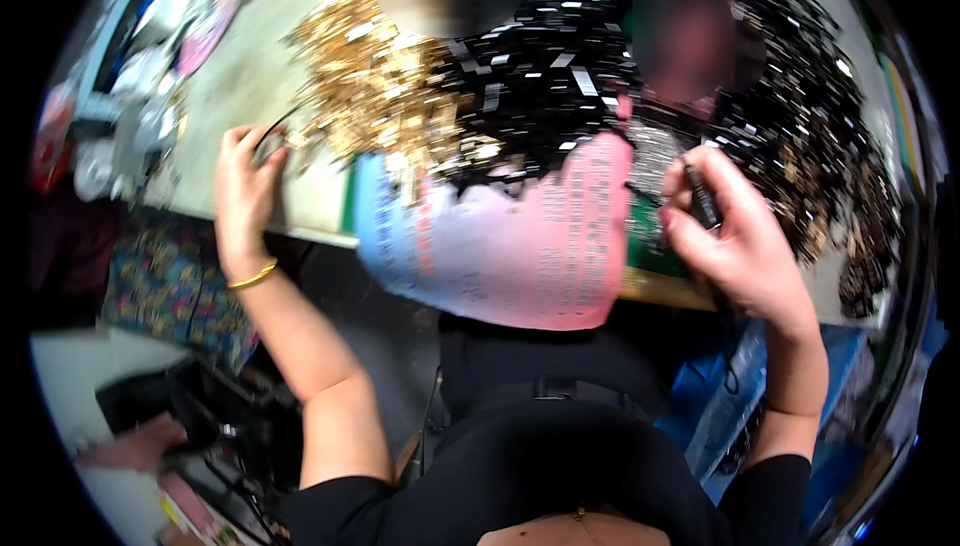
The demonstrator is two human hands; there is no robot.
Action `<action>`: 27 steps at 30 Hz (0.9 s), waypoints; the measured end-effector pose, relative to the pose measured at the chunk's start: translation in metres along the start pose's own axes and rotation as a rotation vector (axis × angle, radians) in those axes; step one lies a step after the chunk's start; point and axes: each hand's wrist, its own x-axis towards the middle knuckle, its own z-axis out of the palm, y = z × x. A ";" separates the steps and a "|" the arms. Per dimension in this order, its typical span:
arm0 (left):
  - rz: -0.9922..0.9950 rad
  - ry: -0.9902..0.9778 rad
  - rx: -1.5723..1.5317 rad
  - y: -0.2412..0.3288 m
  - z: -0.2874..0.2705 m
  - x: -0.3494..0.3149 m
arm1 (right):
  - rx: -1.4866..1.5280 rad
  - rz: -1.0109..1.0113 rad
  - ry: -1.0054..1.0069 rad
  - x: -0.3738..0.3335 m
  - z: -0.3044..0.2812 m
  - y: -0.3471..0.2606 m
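Observation:
My left hand [250, 181], with a yellow bangle at its wrist, is closed at the table's near left. A thin black cord-like piece [275, 126] is pinched between its fingertips, and its far end reaches the gold pile. My right hand [735, 231] grips a short black pen-shaped tool [703, 198] beside a patch of small silver pieces [655, 161]. Between the hands, a pink and blue printed sheet [500, 256] hangs over the near table edge. Loose gold strips [365, 66] and shiny black strips [560, 96] lie heaped beyond it. Motion blurs fine detail.
The pale tabletop [245, 76] shows left of the heap. Plastic packets and a pink item [210, 31] crowd the far left edge. A green mat [655, 246] lies under the sheet. Below the table at right are blue plastic bags [725, 396]; a patterned cloth [180, 281] hangs at left.

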 end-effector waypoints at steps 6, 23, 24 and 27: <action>0.074 -0.312 -0.179 -0.054 -0.021 0.014 | 0.365 0.190 -0.147 -0.054 -0.050 0.009; 0.329 -0.483 -0.927 0.286 0.041 -0.103 | -0.505 0.038 0.519 -0.103 -0.040 0.110; 0.333 -0.526 -0.933 0.291 0.044 -0.106 | -0.555 0.000 0.515 -0.102 -0.041 0.112; 0.426 -0.466 -0.969 0.308 0.056 -0.111 | -0.336 -0.026 0.468 -0.100 -0.038 0.108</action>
